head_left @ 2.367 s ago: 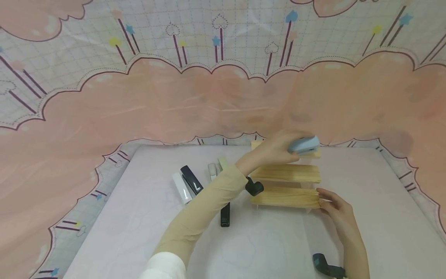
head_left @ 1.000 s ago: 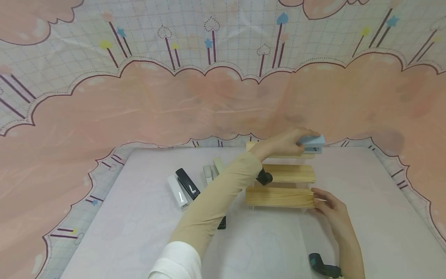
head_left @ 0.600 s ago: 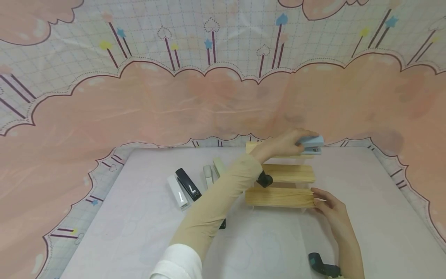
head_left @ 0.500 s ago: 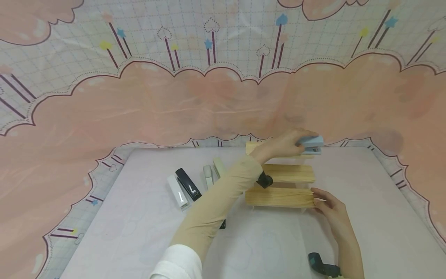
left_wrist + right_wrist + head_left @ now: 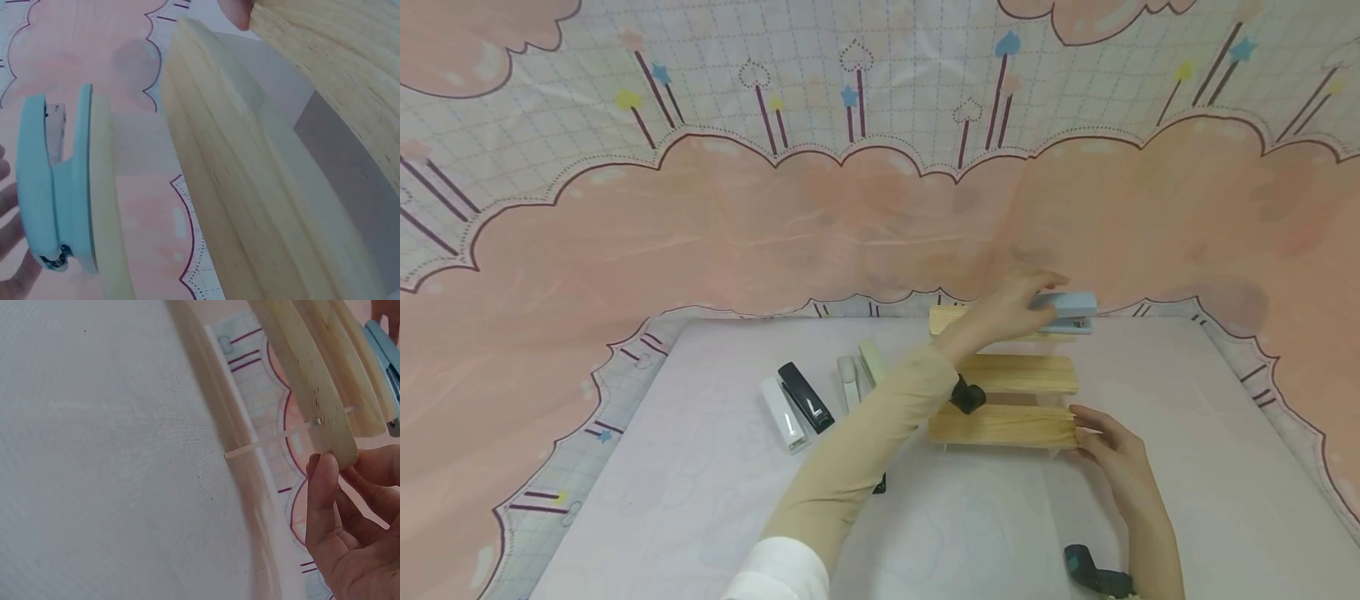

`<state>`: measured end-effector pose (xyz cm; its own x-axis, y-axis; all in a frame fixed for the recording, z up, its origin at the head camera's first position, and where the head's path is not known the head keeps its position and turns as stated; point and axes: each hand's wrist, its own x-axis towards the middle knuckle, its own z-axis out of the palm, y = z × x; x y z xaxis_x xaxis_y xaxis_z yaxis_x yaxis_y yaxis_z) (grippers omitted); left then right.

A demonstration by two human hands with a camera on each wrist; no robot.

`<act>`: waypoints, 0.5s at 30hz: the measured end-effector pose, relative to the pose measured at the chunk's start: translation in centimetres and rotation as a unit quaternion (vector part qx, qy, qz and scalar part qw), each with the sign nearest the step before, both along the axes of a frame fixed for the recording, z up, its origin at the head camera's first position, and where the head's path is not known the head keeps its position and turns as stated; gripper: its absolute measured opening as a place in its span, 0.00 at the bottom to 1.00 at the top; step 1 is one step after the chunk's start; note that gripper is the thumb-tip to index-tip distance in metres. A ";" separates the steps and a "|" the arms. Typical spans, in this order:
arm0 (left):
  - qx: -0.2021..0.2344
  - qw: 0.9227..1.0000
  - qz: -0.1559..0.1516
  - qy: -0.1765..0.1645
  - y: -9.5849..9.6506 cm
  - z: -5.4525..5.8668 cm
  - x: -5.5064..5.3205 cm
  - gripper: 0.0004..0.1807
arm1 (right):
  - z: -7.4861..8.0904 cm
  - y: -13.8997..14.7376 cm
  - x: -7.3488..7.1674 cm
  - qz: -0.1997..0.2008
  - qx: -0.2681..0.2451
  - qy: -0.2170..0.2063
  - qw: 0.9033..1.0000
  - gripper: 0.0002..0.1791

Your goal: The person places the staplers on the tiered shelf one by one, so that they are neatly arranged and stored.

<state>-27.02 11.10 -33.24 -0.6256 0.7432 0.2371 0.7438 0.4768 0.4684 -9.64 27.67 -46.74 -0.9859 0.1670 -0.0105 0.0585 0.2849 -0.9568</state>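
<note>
A light blue stapler (image 5: 1077, 305) lies on the right part of the top board of a three-tier wooden rack (image 5: 1003, 425). My left hand (image 5: 1006, 310) is at the stapler's left end, its fingers raised and loosely bent. In the left wrist view, the stapler (image 5: 70, 200) rests against the top board (image 5: 106, 194), and the fingers (image 5: 12, 231) are spread beside it, not wrapped round it. My right hand (image 5: 1118, 454) pinches the right end of the lowest board. Thumb and fingers on both faces of that board (image 5: 312, 381) show in the right wrist view.
Left of the rack, on the white table (image 5: 700, 500), lie a white stapler (image 5: 781, 414), a black stapler (image 5: 806, 396), a grey one (image 5: 847, 377) and a pale green one (image 5: 871, 360). A black object's end (image 5: 880, 483) shows beneath the left sleeve. A patterned cloth (image 5: 775, 225) hangs behind.
My left hand moved the light blue stapler rightward and down onto the top board, then loosened its fingers and drew slightly left. My right hand keeps its pinch on the lowest board.
</note>
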 end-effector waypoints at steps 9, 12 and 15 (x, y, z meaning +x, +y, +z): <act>0.014 0.999 0.046 0.005 -1.4 0.3 1.2 0.25 | 0.2 -0.2 0.0 -0.002 0.008 -0.006 1.000 0.23; 0.021 0.998 0.060 0.025 -2.0 0.3 1.6 0.25 | 0.2 -0.2 0.1 -0.003 0.007 -0.006 1.000 0.23; 0.030 0.996 0.066 0.046 -2.7 0.2 2.1 0.24 | 0.3 -0.2 0.1 -0.003 0.007 -0.006 1.000 0.23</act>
<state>-24.96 8.41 -33.01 -0.6904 0.6388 0.3397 0.7178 0.5460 0.4321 -9.54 27.43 -46.43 -0.9846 0.1736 -0.0206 0.0723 0.2975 -0.9520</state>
